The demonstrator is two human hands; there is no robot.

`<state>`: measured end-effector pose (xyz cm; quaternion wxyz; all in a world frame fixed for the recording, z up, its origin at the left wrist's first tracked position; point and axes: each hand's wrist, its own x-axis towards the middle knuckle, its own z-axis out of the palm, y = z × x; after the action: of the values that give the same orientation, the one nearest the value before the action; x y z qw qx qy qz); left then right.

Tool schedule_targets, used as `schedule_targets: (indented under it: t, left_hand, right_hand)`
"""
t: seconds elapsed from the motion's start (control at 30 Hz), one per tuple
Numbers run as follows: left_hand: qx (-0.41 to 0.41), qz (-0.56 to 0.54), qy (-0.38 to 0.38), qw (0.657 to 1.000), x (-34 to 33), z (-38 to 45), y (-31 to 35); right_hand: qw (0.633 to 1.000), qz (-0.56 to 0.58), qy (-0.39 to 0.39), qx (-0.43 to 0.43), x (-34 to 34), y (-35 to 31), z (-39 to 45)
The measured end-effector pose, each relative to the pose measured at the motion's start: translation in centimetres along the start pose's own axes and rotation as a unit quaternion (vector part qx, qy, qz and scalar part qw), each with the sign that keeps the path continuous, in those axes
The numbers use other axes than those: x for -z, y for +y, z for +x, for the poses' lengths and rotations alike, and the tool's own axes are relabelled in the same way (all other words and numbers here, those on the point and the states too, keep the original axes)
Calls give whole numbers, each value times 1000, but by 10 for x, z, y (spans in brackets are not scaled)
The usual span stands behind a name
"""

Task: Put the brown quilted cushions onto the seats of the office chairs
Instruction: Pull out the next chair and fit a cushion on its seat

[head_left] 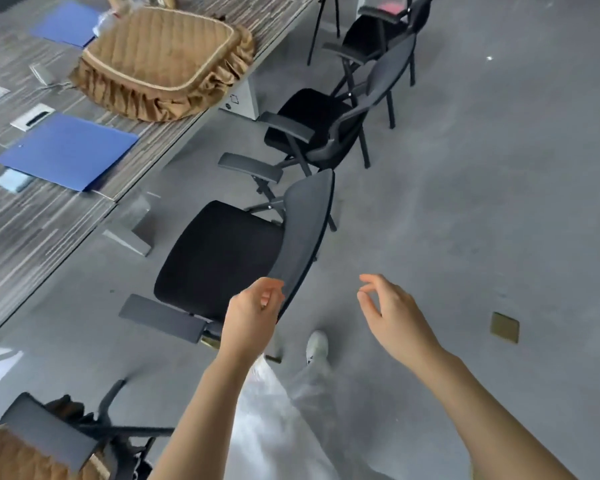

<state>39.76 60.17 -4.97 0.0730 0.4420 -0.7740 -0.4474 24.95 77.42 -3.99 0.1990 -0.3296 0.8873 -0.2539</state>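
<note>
Both hands hang in the air with loosely curled fingers, holding nothing — the left hand (253, 315) just at the edge of the nearest chair's backrest (305, 233), the right hand (392, 313) over bare floor (499, 202). That chair's black seat (219, 258) is uncovered. A stack of brown cushions (163, 60) sits on the desk (32, 230), its frill overhanging the desk edge. Another cushion (11, 455) already lies on a chair at the lower left. Wide open floor stretches to the right of the chairs.

left hand (253, 315) at nearest chair (222, 258) backrest edge — contact unclear, blurred | right hand (392, 313) empty, fingers loosely curled | brown cushion (163, 53) on tabletop (32, 230) — another on chair (18, 455) lower left
</note>
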Motion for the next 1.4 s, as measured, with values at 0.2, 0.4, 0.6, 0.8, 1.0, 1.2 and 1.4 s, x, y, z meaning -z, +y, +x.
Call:
schedule_targets:
  t: [0.2, 0.4, 0.6, 0.8, 1.0, 1.2, 1.4]
  left_hand:
    - [9, -5, -13, 1000, -11, 119, 55]
    - [26, 3, 12, 1000, -7, 223, 105]
    - [78, -18, 46, 996, -27, 308, 136]
    - [161, -84, 154, 971, -57, 353, 168]
    - [242, -183, 283, 910, -81, 389, 207]
    - [264, -172, 322, 893, -46, 433, 207]
    - [233, -127, 350, 898, 30, 482, 195]
  right_hand:
    - [1000, -1, -12, 11, 53, -2, 142]
    - [997, 9, -48, 52, 93, -13, 264]
    - [990, 3, -96, 107, 115, -8, 390]
    - [969, -3, -179, 170, 133, -5, 489]
    - [927, -29, -268, 262, 143, -26, 577]
    - [899, -42, -293, 322, 137, -76, 645]
    - [900, -32, -270, 342, 128, -136, 697]
